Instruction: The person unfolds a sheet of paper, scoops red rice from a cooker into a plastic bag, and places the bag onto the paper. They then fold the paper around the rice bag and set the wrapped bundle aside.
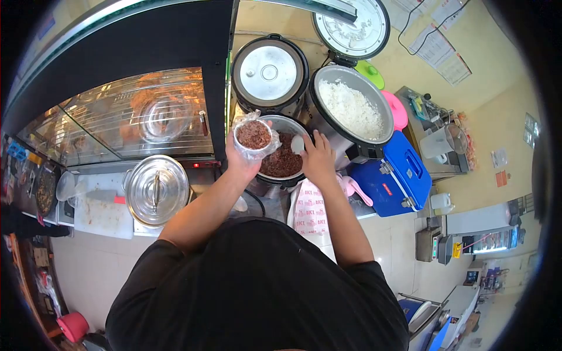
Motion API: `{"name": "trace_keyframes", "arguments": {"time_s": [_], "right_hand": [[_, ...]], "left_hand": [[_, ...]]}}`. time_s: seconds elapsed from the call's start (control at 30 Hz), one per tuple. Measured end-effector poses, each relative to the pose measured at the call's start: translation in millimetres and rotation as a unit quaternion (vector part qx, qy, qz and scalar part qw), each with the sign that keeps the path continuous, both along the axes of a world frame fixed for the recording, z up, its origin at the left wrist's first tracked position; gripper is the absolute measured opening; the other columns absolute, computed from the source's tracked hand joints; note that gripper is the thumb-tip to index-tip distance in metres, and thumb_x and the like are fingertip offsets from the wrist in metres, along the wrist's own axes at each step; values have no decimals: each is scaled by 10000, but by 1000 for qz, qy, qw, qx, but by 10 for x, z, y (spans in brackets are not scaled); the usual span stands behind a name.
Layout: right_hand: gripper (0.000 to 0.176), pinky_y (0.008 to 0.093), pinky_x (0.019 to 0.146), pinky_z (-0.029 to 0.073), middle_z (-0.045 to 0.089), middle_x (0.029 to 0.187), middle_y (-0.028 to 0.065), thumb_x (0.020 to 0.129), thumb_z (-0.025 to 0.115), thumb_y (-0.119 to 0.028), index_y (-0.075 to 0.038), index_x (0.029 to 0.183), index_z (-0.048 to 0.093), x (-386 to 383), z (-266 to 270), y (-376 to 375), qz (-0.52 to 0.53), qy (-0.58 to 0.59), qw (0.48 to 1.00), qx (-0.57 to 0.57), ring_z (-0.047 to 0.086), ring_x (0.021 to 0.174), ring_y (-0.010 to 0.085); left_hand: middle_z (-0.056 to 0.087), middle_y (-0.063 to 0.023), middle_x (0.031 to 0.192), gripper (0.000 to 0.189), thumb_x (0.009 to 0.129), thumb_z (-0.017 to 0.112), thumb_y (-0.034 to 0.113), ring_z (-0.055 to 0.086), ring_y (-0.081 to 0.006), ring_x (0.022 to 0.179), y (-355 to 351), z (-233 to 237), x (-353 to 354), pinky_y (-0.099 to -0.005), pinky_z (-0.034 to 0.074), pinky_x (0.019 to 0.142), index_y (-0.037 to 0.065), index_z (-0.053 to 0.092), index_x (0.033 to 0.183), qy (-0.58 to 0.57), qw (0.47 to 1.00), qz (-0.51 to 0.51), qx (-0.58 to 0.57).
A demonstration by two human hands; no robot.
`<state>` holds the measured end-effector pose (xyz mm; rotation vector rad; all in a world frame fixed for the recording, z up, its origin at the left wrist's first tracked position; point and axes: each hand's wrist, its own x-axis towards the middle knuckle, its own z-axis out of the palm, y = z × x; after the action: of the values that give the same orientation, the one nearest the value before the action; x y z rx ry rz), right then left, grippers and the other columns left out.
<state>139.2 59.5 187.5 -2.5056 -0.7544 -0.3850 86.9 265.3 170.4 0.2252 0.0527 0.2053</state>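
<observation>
My left hand (241,165) is closed around a small bowl wrapped in clear plastic (256,153), held above the near-left rim of a pot. Reddish-brown rice (254,135) fills the bowl. In the same pot (275,121) lies more of this dark rice (282,161). My right hand (319,159) reaches over the pot's right rim, fingers closed on a white rice paddle (297,144); its handle is mostly hidden by the hand. Just beyond my right hand stands a large open rice cooker (328,114) of white rice (349,109).
A closed rice cooker (269,71) stands behind the pot. At left are a glass display case (134,117), a lidded steel pot (156,190) and a white cutting board (105,216). To the right are a blue cooler box (398,175) and printed wrapping paper (310,210).
</observation>
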Motion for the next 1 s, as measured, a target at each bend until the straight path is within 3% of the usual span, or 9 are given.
{"name": "trace_keyframes", "arguments": {"time_s": [0.03, 0.1, 0.17, 0.3, 0.4, 0.5, 0.6, 0.63, 1.0], "right_hand": [[344, 468, 1016, 467, 641, 1219, 258, 1014, 519, -165, -28, 1321, 594, -71, -32, 64, 11, -103, 995, 2, 600, 1122, 448], [342, 434, 1002, 470, 646, 1253, 197, 1077, 453, -237, -12, 1274, 618, -256, -368, 178, 77, 203, 950, 225, 600, 1173, 361], [413, 421, 1071, 460, 553, 1449, 105, 1080, 433, -261, -77, 1443, 504, -705, -98, 445, 50, 490, 618, 613, 553, 1296, 261], [651, 532, 1057, 484, 549, 1445, 158, 1019, 392, -569, -104, 1467, 473, -972, -61, -9, 140, 570, 357, 726, 538, 1308, 373], [666, 533, 1033, 502, 568, 1414, 173, 999, 415, -587, -100, 1446, 496, -987, -441, -587, 45, 486, 413, 769, 551, 1287, 386], [576, 461, 1099, 451, 564, 1397, 117, 991, 586, -325, -108, 1498, 420, -739, -1046, -1253, -49, 340, 663, 665, 565, 1273, 272], [713, 471, 1066, 434, 493, 1394, 231, 851, 749, -291, -95, 1472, 460, -620, -1763, -1678, -158, 156, 971, 92, 505, 1269, 366], [763, 503, 1057, 433, 484, 1378, 249, 797, 787, -301, -121, 1469, 474, -647, -1869, -1670, -164, 122, 974, -95, 492, 1257, 410], [682, 472, 1011, 476, 596, 1313, 238, 772, 833, -353, -96, 1340, 555, -228, -1926, -2059, -205, 420, 872, 147, 613, 1164, 363]], "left_hand": [[655, -184, 1272, 534, 1044, 385, 456, 606, -354, 1227, -46, 51, -43, -524, 489, 1050, 25, 592, 1283, -23, 999, -6, -24], [622, -185, 1342, 490, 1050, 405, 407, 582, -341, 1272, -178, 16, -75, -519, 494, 1047, 35, 578, 1319, -29, 999, -26, -5], [587, -148, 1409, 523, 1084, 334, 389, 558, -300, 1301, -411, -90, -147, -435, 455, 1097, 35, 511, 1426, 33, 996, -29, 74], [584, -133, 1360, 436, 1089, 399, 280, 552, -226, 1251, -514, -126, -357, -359, 416, 1085, 6, 501, 1412, 28, 835, 15, 550], [576, -116, 1315, 426, 1086, 399, 260, 534, -178, 1201, -360, -103, -492, -330, 384, 1066, -3, 493, 1407, -73, 722, 76, 684], [555, -113, 1367, 433, 1078, 398, 270, 497, -171, 1253, -188, -83, -655, -310, 337, 1084, -6, 498, 1395, -49, 747, 57, 660], [547, -124, 1407, 414, 1080, 410, 284, 485, -203, 1318, -96, -185, -735, -354, 333, 1102, 12, 511, 1375, -44, 756, 55, 651], [543, -126, 1417, 408, 1082, 411, 286, 480, -210, 1333, -82, -200, -759, -365, 332, 1107, 14, 514, 1368, -48, 753, 52, 654], [527, -129, 1442, 389, 1097, 388, 300, 468, -216, 1349, 118, -316, -840, -382, 333, 1118, 30, 539, 1332, -19, 762, 54, 645]]}}
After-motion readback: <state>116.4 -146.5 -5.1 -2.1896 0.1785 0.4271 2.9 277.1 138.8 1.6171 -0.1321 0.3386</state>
